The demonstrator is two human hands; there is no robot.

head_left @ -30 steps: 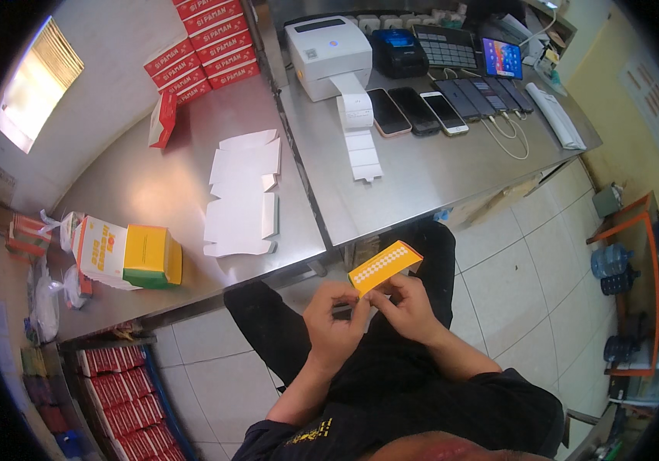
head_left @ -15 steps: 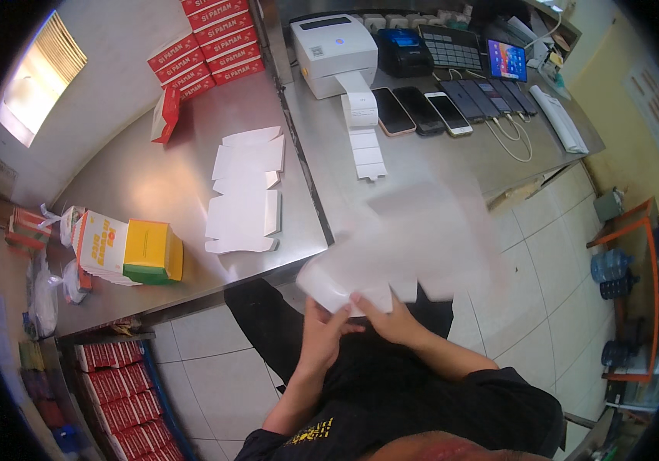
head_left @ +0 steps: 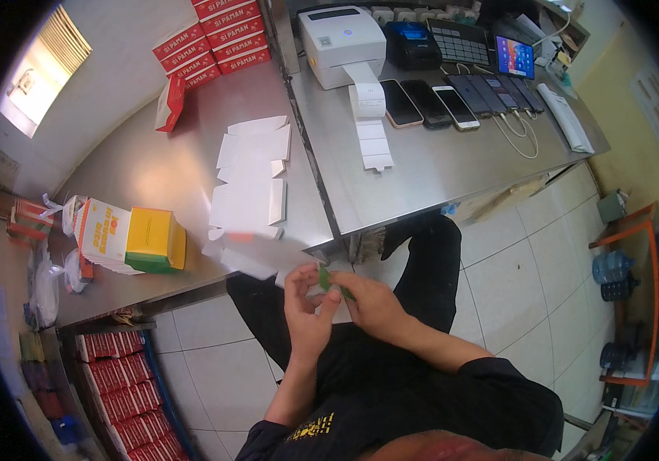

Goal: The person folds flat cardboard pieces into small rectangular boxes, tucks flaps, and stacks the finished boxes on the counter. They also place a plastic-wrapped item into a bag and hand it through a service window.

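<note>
- Carton sheet (head_left: 264, 256), pale and motion-blurred, fans out beyond the left fingertips, overlapping the edge of the metal table (head_left: 141, 173) in view
- Green flap (head_left: 324, 278), apparently part of that sheet, sits between both hands' fingers
- Left hand (head_left: 305, 313) curls loosely, fingertips on the sheet
- Right hand (head_left: 375, 306) pinches it, fingers nearly closed
- White unfolded carton (head_left: 252, 157) lies beyond the fingers

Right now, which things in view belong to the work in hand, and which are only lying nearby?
Work in hand:
blurred cardboard piece, held by left hand and right hand;
flat white carton, probably;
yellow-green box, probably.

Seemingly just nearby:
label printer;
white phone;
stacked red boxes.
</note>
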